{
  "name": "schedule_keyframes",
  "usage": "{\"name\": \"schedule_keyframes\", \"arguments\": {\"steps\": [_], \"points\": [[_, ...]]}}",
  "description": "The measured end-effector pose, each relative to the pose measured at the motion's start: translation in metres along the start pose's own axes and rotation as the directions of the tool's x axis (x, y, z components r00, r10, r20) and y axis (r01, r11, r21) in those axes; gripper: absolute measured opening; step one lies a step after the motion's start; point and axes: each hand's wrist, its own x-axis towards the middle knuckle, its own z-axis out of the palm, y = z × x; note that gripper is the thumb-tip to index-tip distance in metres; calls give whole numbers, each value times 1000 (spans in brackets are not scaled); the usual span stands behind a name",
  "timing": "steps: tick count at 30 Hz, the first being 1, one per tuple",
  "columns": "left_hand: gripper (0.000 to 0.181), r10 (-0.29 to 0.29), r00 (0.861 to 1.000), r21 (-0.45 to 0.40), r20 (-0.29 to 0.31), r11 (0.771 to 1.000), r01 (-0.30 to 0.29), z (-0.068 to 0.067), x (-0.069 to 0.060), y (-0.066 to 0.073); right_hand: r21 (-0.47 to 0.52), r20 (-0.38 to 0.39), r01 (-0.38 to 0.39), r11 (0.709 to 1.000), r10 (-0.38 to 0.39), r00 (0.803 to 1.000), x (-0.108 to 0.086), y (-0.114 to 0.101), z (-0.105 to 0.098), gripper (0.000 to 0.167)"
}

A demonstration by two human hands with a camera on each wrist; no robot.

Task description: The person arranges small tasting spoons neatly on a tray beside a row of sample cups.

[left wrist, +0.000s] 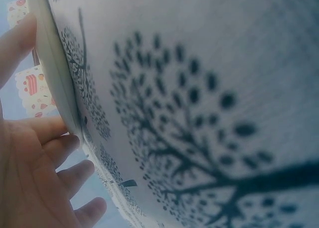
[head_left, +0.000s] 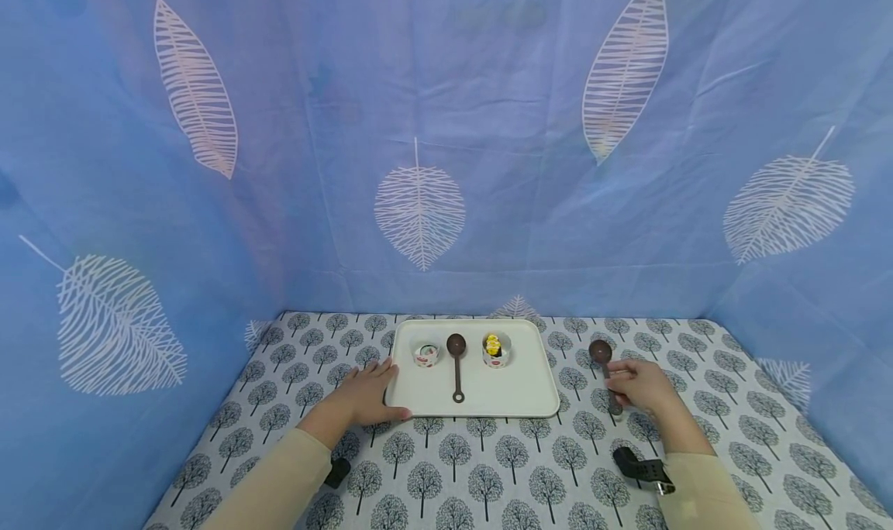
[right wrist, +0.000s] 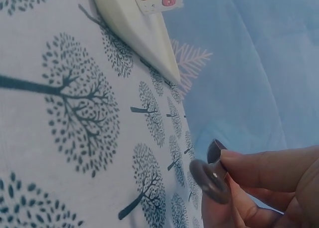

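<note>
My left hand [head_left: 370, 397] touches the left edge of a cream tray [head_left: 425, 398], fingers spread; in the left wrist view the fingers [left wrist: 50, 133] lie at the tray's rim [left wrist: 55, 63]. My right hand [head_left: 642, 387] pinches the handle of a brown spoon [head_left: 600, 351] to the right of the tray, bowl pointing away. In the right wrist view that spoon [right wrist: 210, 180] is between thumb and fingers. On the tray are a patterned cup [head_left: 426, 354] at left, another brown spoon [head_left: 456, 345] in the middle and a cup [head_left: 496, 359] holding something yellow and dark at right.
A cloth with tree prints [head_left: 453, 480] covers the table. Blue curtains with white leaf prints [head_left: 488, 204] hang behind it and at both sides. Dark bands sit near both sleeves.
</note>
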Motion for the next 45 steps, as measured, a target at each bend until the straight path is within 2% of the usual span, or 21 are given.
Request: {"name": "schedule_keyframes", "arguments": {"steps": [16,28,45], "points": [[102,1,1000,10,-5,1000,0,5,3,-3,8,6,12,1000,-12,1000,-5,-10,0,42],[101,4,1000,21,-7,1000,-3,2,3,-1,21,26,22,1000,-22,999,-8,-21,3,44],[100,-5,1000,7,-5,1000,5,1,0,1,51,1,43,998,-43,999,-7,-34,11,47]]}}
